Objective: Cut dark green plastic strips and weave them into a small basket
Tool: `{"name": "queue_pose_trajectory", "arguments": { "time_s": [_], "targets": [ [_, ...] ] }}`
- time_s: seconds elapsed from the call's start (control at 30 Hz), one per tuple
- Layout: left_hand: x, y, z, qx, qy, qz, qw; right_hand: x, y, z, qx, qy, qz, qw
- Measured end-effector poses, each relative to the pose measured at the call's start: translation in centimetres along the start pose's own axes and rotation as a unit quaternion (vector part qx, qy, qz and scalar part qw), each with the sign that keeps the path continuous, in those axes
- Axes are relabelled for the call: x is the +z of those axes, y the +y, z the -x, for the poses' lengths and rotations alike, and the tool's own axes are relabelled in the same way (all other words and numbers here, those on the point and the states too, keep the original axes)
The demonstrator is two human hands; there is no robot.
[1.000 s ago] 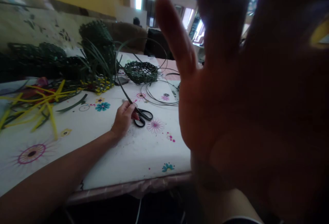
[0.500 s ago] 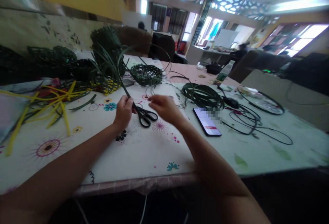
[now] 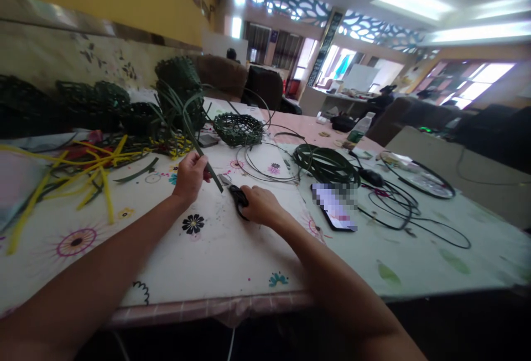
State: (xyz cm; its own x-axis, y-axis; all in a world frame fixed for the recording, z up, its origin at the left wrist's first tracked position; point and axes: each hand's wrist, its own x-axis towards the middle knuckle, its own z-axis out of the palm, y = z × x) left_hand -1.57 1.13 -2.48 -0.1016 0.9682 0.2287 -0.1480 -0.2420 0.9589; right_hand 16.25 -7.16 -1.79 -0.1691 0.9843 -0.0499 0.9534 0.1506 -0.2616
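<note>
My left hand [image 3: 191,176] is closed round a dark green flat strip [image 3: 214,177], whose lower end sticks out to the right, just above the tablecloth. The strip's other end arcs up and back past the tall dark green woven basket [image 3: 178,87]. Black-handled scissors [image 3: 239,198] are in my right hand [image 3: 262,204], their blades pointing up and left beside the strip's end. Whether the blades touch the strip I cannot tell. A low woven green basket [image 3: 238,129] with an open top sits behind my hands.
Yellow and green strips [image 3: 99,165] lie at the left. A coil of green strip [image 3: 326,163], a phone [image 3: 332,206], black cables [image 3: 398,198] and a plastic bottle [image 3: 360,127] are to the right. More green woven pieces [image 3: 91,98] stand along the wall.
My right hand has come down and picked up the scissors that lay on the table. My left hand still holds the green strip, a little further left.
</note>
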Motion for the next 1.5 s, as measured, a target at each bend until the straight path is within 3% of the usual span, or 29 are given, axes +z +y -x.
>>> {"name": "queue_pose_trajectory", "arguments": {
  "time_s": [0.2,0.4,0.47,0.53,0.63,0.7,0.83,0.97,1.5],
  "targets": [
    [-0.4,0.4,-0.7,0.001,0.006,0.028,1.0,-1.6,2.0,-0.6,0.025,-0.044,-0.1,0.994],
    [-0.6,0.7,-0.8,-0.015,0.009,0.062,0.998,-1.3,2.2,-0.4,0.058,-0.073,-0.14,0.986],
    [-0.5,1.1,-0.7,-0.027,0.012,0.08,0.996,-1.2,2.1,0.3,0.051,-0.101,-0.208,0.972],
    [-0.5,1.5,-0.6,-0.042,0.02,0.099,0.994,-1.1,2.2,1.1,0.02,-0.128,-0.37,0.92],
    [-0.5,2.2,-0.6,-0.061,0.034,0.123,0.99,-0.7,2.1,2.2,-0.036,-0.133,-0.596,0.791],
    [-0.4,2.6,-0.5,-0.07,0.043,0.133,0.988,-0.3,1.7,2.5,-0.054,-0.127,-0.633,0.762],
    [-0.4,3.1,-0.5,-0.065,0.067,0.152,0.984,0.6,0.1,3.0,-0.07,-0.105,-0.662,0.739],
    [-0.5,3.3,-0.6,-0.05,0.086,0.154,0.983,1.3,-0.8,3.5,-0.092,-0.078,-0.663,0.739],
    [-0.6,2.9,-0.9,-0.045,0.086,0.123,0.988,0.7,-1.2,3.8,-0.05,-0.095,-0.625,0.773]
  ]
}}
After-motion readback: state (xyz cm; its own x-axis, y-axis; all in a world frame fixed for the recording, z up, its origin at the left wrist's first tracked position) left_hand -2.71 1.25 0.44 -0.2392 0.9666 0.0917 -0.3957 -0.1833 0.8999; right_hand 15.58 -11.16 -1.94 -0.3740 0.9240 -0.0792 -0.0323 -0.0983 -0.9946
